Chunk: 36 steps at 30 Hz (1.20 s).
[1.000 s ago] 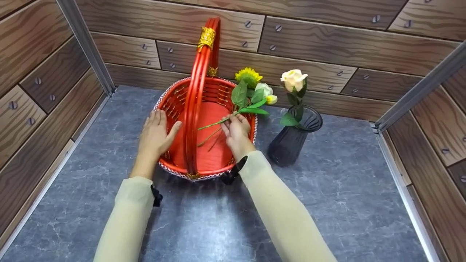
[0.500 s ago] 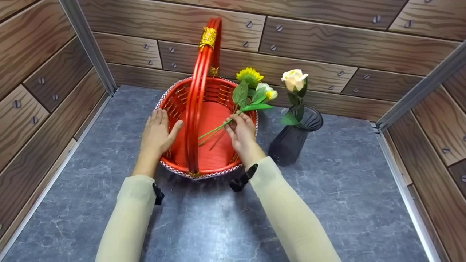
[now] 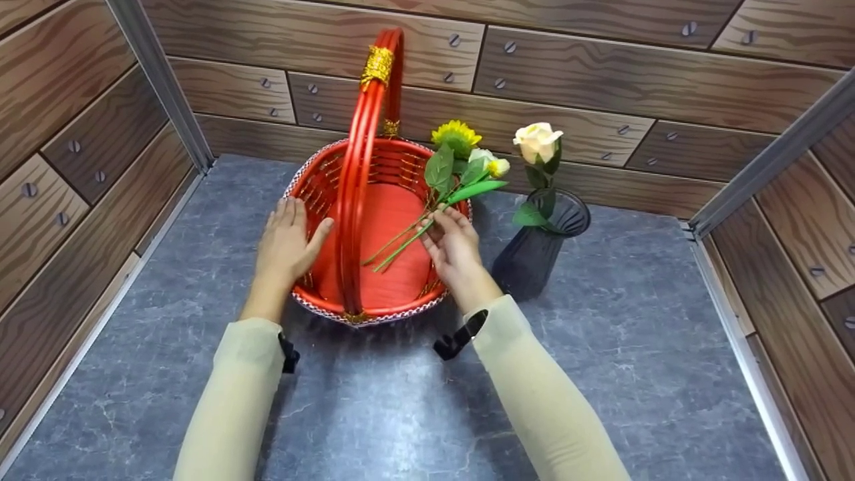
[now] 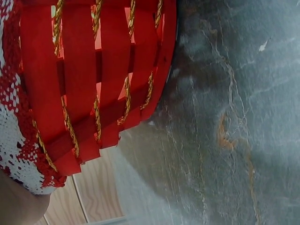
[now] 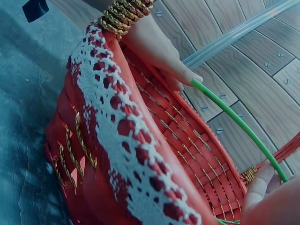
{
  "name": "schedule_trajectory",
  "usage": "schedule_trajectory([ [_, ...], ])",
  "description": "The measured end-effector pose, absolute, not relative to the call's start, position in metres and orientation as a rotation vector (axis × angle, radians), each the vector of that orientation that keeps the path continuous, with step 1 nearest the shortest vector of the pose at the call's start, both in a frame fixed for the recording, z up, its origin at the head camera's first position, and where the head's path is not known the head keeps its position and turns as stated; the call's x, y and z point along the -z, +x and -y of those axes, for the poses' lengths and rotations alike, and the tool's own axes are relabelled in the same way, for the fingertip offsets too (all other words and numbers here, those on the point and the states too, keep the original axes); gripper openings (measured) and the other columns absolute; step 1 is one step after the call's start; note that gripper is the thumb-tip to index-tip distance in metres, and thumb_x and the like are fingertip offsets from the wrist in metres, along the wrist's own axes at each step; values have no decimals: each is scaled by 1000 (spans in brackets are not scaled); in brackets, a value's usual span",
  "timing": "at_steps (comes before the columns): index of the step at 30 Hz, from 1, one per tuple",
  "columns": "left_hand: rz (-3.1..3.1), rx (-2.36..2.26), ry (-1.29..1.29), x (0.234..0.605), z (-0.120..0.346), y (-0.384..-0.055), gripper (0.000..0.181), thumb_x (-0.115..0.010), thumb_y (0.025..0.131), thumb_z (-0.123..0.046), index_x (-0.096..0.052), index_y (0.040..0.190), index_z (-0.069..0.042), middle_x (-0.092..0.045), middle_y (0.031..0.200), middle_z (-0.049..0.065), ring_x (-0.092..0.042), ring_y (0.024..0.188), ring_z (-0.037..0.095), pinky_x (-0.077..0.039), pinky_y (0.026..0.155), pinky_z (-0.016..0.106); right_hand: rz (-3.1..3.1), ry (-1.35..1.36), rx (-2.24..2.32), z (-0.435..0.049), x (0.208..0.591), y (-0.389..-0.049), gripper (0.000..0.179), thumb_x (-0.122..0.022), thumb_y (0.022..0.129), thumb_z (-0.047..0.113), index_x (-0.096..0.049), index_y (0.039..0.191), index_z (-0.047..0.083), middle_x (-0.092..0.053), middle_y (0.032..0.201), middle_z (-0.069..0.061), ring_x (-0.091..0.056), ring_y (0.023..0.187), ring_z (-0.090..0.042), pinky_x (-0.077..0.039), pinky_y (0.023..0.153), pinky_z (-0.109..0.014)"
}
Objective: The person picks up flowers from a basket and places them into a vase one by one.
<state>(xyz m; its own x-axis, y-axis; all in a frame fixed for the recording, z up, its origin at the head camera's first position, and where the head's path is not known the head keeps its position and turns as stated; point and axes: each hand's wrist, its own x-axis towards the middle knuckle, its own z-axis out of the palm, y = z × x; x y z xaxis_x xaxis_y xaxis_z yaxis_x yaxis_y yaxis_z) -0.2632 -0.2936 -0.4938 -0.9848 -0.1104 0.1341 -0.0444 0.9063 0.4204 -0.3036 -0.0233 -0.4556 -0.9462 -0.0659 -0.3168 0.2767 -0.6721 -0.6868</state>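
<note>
My left hand (image 3: 284, 237) rests over the left rim of a red woven basket (image 3: 391, 310), fingers straight and thumb spread inward. At the right rim, my right hand (image 3: 455, 250) pinches a green flower stem (image 5: 234, 119) between thumb and fingers. A long smooth leaf (image 3: 475, 191) grows from it, near a yellow-white bud (image 3: 497, 167). A yellow sunflower (image 3: 456, 138) and a whitish flower (image 3: 479, 156) lean out over the basket's back right, their stems slanting into it. The left wrist view shows the basket's outer weave and lace trim (image 4: 16, 122).
Right of the basket, a dark ribbed glass vase (image 3: 531, 257) holds a cream rose (image 3: 538, 142). The basket's tall red handle (image 3: 361, 174) arches over its middle. Wood-patterned walls (image 3: 568, 87) close in the grey marbled surface (image 3: 387, 401) at the back and sides.
My right hand has shifted right and slightly toward me, drawing the green stem with it; the stem's lower end now points nearer to me. The left hand has stayed at the rim.
</note>
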Motion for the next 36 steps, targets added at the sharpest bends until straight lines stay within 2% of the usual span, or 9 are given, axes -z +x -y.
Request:
schedule_trajectory([
  [14,2894,627,102,496,293,-264,91,-26,101,-66,-24,154,8,-20,161,27,-11,153,39,-10,124,51,-1267,334,2614,14,452,-296,12,-58,98,1,-57,107,9,-63,85,-5,-63,72,-15,-57,71,-28],
  [24,2901,622,96,495,294,-264,93,-24,100,-68,-22,154,9,-19,161,28,-11,152,41,-9,124,52,-1313,291,2577,9,443,-292,28,-57,99,3,-52,126,1,-63,83,-4,-62,72,-14,-56,67,-26],
  [32,2898,612,98,497,295,-265,93,-23,100,-67,-23,154,9,-20,161,28,-12,152,41,-10,124,53,-1319,242,2559,7,438,-288,31,-57,98,1,-51,128,-2,-62,85,-4,-62,72,-14,-56,69,-27],
  [36,2906,614,96,497,295,-266,93,-23,100,-67,-21,154,8,-19,162,27,-10,153,40,-9,124,52,-1330,205,2561,5,433,-285,24,-55,99,1,-53,122,0,-62,84,-4,-62,72,-14,-57,68,-27],
])
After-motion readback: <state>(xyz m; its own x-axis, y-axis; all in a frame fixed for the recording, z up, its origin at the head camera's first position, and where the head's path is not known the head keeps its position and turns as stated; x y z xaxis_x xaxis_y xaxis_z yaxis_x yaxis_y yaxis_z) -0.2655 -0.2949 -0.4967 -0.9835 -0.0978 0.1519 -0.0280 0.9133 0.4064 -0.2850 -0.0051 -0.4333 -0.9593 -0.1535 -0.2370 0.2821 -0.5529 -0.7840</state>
